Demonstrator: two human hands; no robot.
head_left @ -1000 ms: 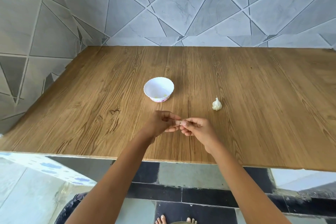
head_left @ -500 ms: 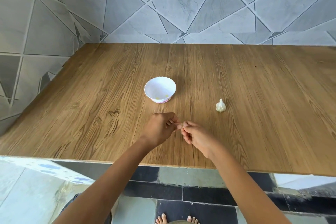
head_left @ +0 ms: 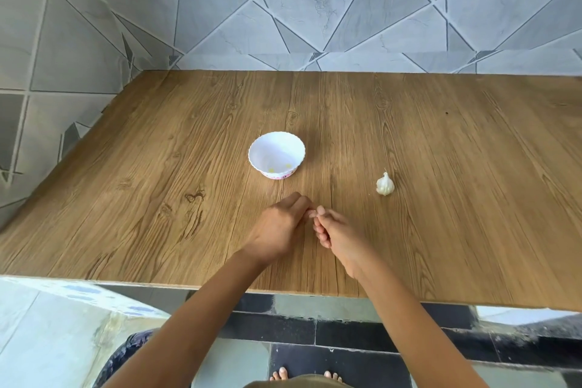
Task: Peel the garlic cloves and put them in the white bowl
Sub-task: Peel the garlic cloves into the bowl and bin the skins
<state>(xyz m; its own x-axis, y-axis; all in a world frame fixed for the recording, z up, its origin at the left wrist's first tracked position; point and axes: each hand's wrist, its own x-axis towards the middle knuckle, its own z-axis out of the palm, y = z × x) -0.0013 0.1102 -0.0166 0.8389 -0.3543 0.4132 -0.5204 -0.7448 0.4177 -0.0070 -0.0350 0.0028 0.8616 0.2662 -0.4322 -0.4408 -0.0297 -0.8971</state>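
1. Desk (head_left: pixel 157 167): wood-grain top with a grey tiled wall (head_left: pixel 315 9) along its 12 o'clock side. The frame cuts off its right end.
2. White bowl (head_left: pixel 253 158): stands upright near the middle of the desk, with a scalloped rim and a pink pattern round the foot. Two small yellowish bits (head_left: pixel 271 170) lie at the bottom, too small to identify.
3. Garlic bulb (head_left: pixel 385 184): on the desk at 4 o'clock from the bowl, well apart from it, with the stalk end up. Neither hand touches it.
4. Left hand (head_left: pixel 280 227): at 6 o'clock from the bowl, with its back to the camera. Its fingers (head_left: pixel 310 213) are curled in, the tips pointing toward 3 o'clock.
5. Right hand (head_left: pixel 341 238): just beside the left, at its 3 o'clock. Its fingers (head_left: pixel 321 231) are also curled, and the tips meet those of the left hand.
6. Garlic clove (head_left: pixel 318 210): only a small pale nub shows, pinched where the two sets of fingertips meet. The fingers hide most of it, so I cannot tell how much skin is on it.
7. I cannot tell whether the hands rest on the desk or are held just over it.
8. Lower frame: both forearms run in from 6 o'clock. Bare toes (head_left: pixel 280 373) show on the tiled floor, partly cut off, and dark cloth (head_left: pixel 132 350) sits at 7 o'clock, unclear.
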